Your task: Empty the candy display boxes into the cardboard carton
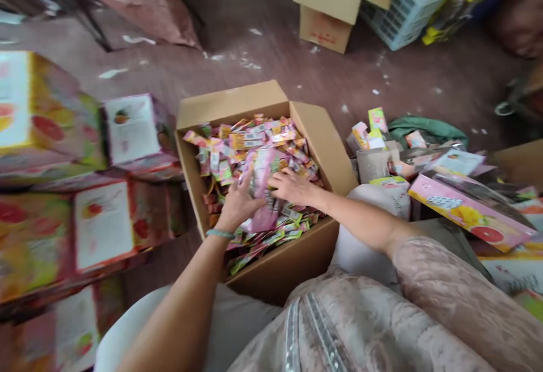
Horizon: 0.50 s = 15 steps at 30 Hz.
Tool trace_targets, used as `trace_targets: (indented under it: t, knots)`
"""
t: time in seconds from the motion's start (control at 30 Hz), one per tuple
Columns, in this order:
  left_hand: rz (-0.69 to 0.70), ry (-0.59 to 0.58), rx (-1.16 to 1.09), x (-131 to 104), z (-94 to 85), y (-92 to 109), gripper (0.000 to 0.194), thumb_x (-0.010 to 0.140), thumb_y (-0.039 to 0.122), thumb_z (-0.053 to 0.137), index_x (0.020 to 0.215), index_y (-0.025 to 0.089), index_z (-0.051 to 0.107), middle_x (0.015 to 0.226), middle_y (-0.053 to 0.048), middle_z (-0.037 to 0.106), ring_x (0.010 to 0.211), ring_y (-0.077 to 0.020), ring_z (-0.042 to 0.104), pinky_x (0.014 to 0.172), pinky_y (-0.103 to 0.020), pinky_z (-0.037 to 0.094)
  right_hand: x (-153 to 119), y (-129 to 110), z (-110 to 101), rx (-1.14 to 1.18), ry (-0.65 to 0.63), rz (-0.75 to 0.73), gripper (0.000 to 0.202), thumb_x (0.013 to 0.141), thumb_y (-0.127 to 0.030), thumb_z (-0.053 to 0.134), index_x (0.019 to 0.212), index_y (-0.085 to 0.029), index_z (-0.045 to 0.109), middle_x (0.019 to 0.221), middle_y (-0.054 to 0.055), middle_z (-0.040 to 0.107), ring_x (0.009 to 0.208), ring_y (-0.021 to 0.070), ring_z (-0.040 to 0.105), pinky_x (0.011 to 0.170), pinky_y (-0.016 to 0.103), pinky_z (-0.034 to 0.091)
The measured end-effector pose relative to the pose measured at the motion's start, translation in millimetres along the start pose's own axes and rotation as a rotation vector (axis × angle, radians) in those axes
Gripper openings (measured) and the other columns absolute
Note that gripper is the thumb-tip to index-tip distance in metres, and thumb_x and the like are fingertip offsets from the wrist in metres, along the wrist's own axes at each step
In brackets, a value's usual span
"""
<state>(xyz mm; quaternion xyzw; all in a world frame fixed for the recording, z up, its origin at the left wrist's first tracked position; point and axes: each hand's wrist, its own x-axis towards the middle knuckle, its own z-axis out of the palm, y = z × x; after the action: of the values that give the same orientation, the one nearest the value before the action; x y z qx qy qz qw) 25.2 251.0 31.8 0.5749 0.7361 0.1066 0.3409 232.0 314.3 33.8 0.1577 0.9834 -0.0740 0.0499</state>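
Observation:
A brown cardboard box [339, 160] stands open in front of my knees, filled with small, slim sachets [244, 139] in pink, orange and green. Above the sachets is a pink printed pack [266, 216] with a fruit picture on it; whether it is a carton or a pouch is blurred. My left hand [238, 202] grips its left side, with the thumb over the near face. On the right side, the curled fingers of my right hand [294, 186] press against the pack and cover part of it.
Stacked fruit-printed cartons [106, 225] line the left. At right lie a pink carton [470, 211] and a heap of torn packaging. Farther back are another open cardboard box [326, 16] and a pale blue crate [403, 13]. Paper scraps dot the floor.

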Motion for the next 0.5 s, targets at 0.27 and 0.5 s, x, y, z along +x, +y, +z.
trace_targets:
  t: [0.27, 0.5]
  knots:
    - [0.047, 0.04, 0.31, -24.2, -9.5, 0.1, 0.086, 0.094, 0.046, 0.064, 0.174, 0.021, 0.043, 0.144, -0.021, 0.074, 0.121, -0.0479, 0.073, 0.095, -0.05, 0.057, 11.9, -20.8, -0.4, 0.007, 0.066, -0.094, 0.029, 0.119, -0.016, 0.046, 0.106, -0.017, 0.072, 0.102, 0.008, 0.071, 0.1, 0.0265, 0.059, 0.092, 0.04, 0.038]
    - [-0.018, 0.077, 0.298, -19.7, -10.3, 0.2, 0.063, 0.099, 0.043, 0.06, 0.156, 0.016, 0.066, 0.129, -0.02, 0.081, 0.118, -0.04, 0.077, 0.091, -0.038, 0.055, 1.3, -33.6, -3.6, 0.078, 0.081, -0.065, 0.022, 0.115, -0.012, 0.052, 0.104, -0.016, 0.071, 0.097, 0.008, 0.069, 0.095, 0.0272, 0.059, 0.087, 0.04, 0.036]
